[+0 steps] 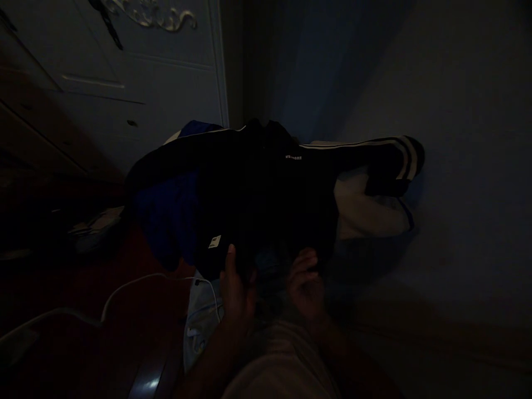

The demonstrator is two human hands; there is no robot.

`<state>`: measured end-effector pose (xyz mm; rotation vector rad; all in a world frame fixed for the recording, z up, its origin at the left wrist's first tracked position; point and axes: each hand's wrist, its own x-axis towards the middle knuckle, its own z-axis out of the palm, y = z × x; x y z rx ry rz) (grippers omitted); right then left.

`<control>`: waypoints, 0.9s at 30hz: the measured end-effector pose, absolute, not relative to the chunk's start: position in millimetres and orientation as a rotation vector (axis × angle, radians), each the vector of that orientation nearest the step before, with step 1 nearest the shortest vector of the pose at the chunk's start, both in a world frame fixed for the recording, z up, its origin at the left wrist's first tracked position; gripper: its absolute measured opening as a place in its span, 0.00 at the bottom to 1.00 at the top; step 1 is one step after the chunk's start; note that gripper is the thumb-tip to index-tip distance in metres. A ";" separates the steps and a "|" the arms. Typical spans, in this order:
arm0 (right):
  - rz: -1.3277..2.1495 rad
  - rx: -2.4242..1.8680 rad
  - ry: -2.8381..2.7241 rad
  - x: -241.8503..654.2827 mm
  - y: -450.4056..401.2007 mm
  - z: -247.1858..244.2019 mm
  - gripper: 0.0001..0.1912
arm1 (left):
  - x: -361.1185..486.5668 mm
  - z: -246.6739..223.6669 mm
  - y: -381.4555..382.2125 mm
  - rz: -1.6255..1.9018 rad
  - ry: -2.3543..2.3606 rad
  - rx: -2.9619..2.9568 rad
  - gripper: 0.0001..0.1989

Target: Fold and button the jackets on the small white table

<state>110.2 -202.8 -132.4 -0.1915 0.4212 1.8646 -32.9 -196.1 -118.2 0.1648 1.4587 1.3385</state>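
Observation:
A black zip jacket [266, 188] lies spread out in front of me, its sleeves out to both sides. White stripes run along the sleeves, small white lettering is on the chest, and a white label [214, 242] is near the hem. My left hand [238, 291] is at the jacket's lower edge with the thumb stretched up, apart from the other fingers. At the hem's other side, my right hand [306, 284] has its fingers loosely bent, and I see no cloth in it. Dim light hides whether either hand touches the fabric.
Blue clothing [168, 213] and a cream-coloured garment [366, 208] lie under the jacket. A white cable [103, 310] crosses the reddish floor [112, 343] on the left. Behind stands a pale cabinet [174, 83]; a wall [465, 221] borders the right.

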 end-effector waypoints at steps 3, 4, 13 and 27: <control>1.946 0.099 0.429 96.4 -208.9 -140.2 0.09 | -17.9 -127.4 -196.1 1.268 1.333 -0.014 0.21; 1.970 0.148 0.390 92.9 -210.0 -144.2 0.08 | -11.5 -131.8 -197.7 1.242 1.311 -0.041 0.20; 2.015 -0.369 -0.024 110.7 -205.9 -176.3 0.08 | -2.6 -136.9 -208.4 1.158 1.348 0.059 0.11; 1.988 -0.561 -0.021 103.9 -210.4 -160.1 0.11 | -23.9 -121.4 -208.6 1.251 1.310 0.147 0.13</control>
